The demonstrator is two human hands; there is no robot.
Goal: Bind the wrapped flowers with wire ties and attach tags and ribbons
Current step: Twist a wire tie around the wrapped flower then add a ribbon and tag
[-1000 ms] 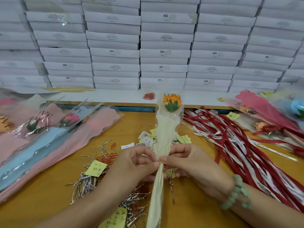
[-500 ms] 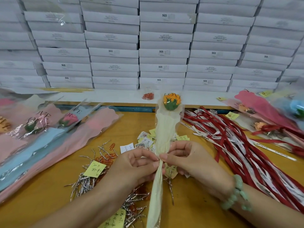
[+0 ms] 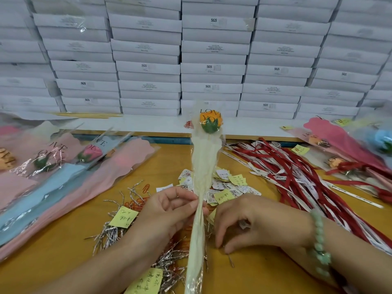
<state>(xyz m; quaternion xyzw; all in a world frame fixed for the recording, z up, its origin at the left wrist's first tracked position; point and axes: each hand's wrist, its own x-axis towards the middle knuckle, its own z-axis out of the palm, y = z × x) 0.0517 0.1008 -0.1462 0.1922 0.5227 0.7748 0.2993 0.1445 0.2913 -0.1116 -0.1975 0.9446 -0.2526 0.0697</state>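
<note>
While wire ties (image 3: 110, 234) underlie the flower (image 3: 203, 166), ribbons (image 3: 297, 183) spread right.

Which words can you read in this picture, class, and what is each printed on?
"SGS": white boxes stacked behind.
"LOV" over "YO", rest unclear: clear wrap of the orange flower.
"VE" over "OU": wrap of the pink flower.
Yellow notes, ribbons, small box labels: too small or blurred to read.

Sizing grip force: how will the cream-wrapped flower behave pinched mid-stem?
Probably light: the left hand carries the cream-wrapped flower by a fingertip pinch alone. Likely top-heavy and apt to tip, since the orange bloom sits far beyond the pinch. Glossy film may slip.
</note>
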